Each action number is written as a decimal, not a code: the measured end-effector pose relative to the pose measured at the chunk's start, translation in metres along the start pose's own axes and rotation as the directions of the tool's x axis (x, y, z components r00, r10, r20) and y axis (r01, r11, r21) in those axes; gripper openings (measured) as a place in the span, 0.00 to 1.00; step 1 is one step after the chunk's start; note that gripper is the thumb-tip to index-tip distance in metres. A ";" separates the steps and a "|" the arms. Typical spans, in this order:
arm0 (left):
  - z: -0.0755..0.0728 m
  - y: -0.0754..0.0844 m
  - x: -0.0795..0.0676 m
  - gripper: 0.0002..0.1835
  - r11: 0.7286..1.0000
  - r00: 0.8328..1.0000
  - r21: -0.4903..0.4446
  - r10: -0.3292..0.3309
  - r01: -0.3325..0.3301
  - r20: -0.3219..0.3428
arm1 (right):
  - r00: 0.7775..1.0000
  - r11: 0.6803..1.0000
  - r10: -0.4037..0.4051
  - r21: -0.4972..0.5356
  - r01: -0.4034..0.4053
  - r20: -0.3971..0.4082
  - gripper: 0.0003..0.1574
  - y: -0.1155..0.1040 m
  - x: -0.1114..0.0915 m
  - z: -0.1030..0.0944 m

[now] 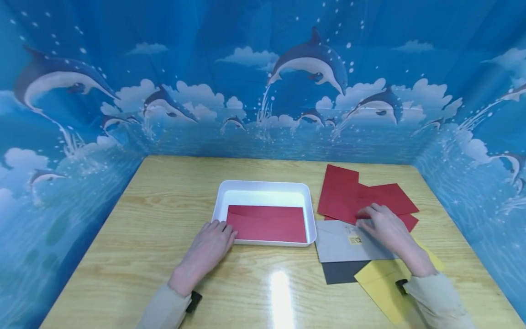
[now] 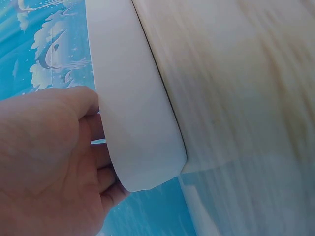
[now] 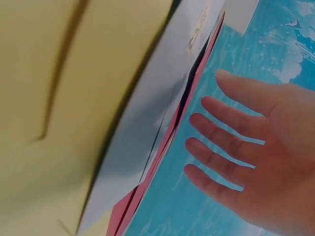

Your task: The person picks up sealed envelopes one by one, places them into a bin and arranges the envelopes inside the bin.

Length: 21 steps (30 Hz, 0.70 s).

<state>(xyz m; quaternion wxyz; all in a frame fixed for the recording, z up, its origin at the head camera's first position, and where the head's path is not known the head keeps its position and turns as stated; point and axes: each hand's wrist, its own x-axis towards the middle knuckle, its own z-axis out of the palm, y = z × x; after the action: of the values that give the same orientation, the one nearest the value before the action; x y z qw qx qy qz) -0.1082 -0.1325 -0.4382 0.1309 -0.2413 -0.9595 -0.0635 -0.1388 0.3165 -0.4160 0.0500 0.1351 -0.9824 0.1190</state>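
Head view: your left grip (image 1: 209, 244) pinches the tray (image 1: 263, 195) at its near-left corner, red envelope (image 1: 267, 224) inside. Your right grip (image 1: 386, 228), fingers spread, is over the red pile (image 1: 339, 192); contact hard to tell. Likely picking step; next calls for pinching one sheet.

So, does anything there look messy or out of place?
Slightly: right of the white rectangular tray, red paper envelopes, a grey envelope, a black one and a yellow one overlap askew; the tray's red envelope lies straight.
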 end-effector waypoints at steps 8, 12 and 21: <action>0.000 0.000 0.000 0.12 1.000 1.000 -0.003 0.000 0.000 -0.002 | 0.993 0.999 0.020 -0.030 -0.017 0.113 0.33 0.006 -0.005 0.005; 0.000 0.000 0.000 0.12 1.000 1.000 -0.006 0.003 -0.003 -0.008 | 0.992 1.000 0.017 -0.026 -0.013 0.128 0.36 0.007 -0.005 0.006; 0.000 0.000 0.000 0.11 1.000 1.000 -0.009 0.007 -0.007 -0.017 | 0.994 1.000 0.016 0.007 -0.016 0.105 0.33 0.006 -0.004 0.009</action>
<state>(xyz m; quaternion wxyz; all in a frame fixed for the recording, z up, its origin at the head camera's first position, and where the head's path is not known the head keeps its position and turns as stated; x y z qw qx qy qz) -0.1081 -0.1331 -0.4384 0.1383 -0.2448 -0.9572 -0.0692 -0.1375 0.3209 -0.4268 -0.0034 0.1335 -0.9842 0.1159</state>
